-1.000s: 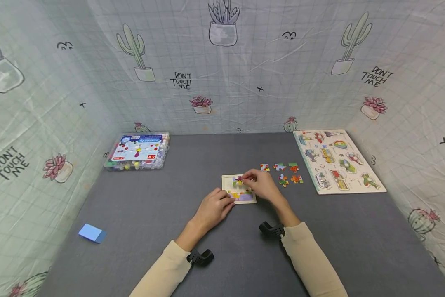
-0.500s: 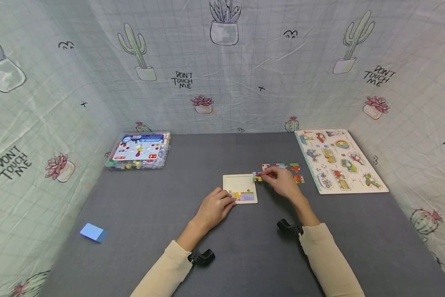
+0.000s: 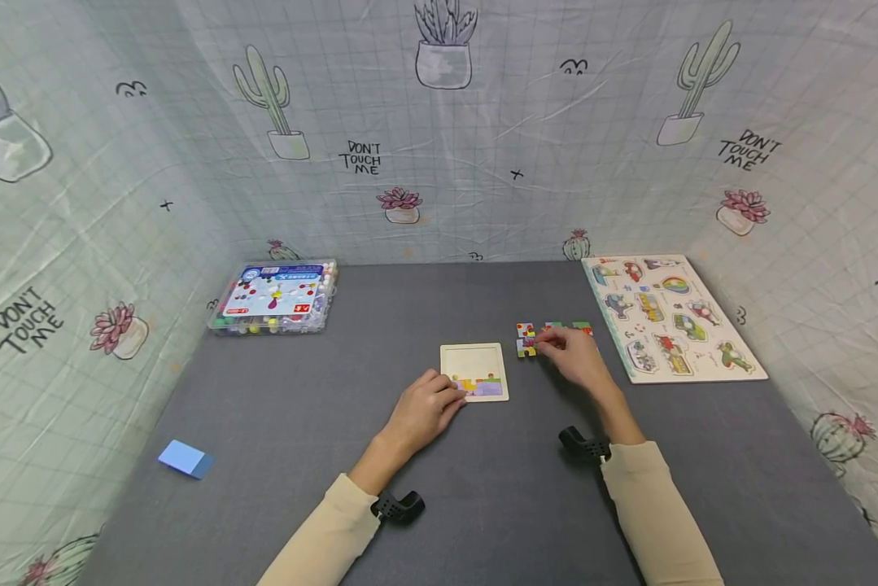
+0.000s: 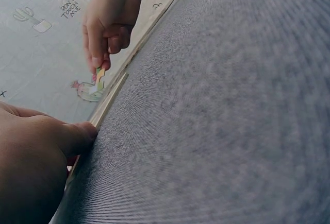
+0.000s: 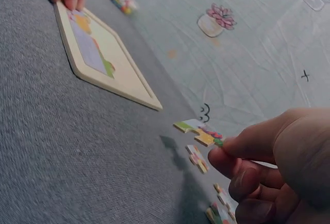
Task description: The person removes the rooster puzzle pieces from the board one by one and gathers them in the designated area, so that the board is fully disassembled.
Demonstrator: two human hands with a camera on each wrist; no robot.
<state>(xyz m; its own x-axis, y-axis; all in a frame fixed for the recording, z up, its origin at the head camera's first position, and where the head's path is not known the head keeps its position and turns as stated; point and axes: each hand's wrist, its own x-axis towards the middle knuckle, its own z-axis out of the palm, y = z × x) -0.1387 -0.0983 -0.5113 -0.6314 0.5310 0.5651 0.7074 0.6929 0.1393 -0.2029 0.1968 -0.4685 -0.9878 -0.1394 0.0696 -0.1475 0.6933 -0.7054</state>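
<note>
In the head view my left hand holds the lower left corner of a small square wooden puzzle tray, its thumb along the edge. Joined pieces fill the tray's bottom row; above them the bare backing shows. To the tray's right, my right hand pinches a puzzle piece between thumb and forefinger. Green, yellow and red show on it, and the right wrist view has it raised above the table. Loose puzzle pieces lie below and beyond it, some hidden by the hand.
A large picture board lies at the right. A clear plastic box of coloured parts with a printed label is at the back left. A blue block lies at the left on the grey table. Patterned cloth hangs behind.
My right hand has lifted the puzzle piece from over the tray and carried it right to the loose pieces. The tray's upper area now shows bare. My left hand stays put.
</note>
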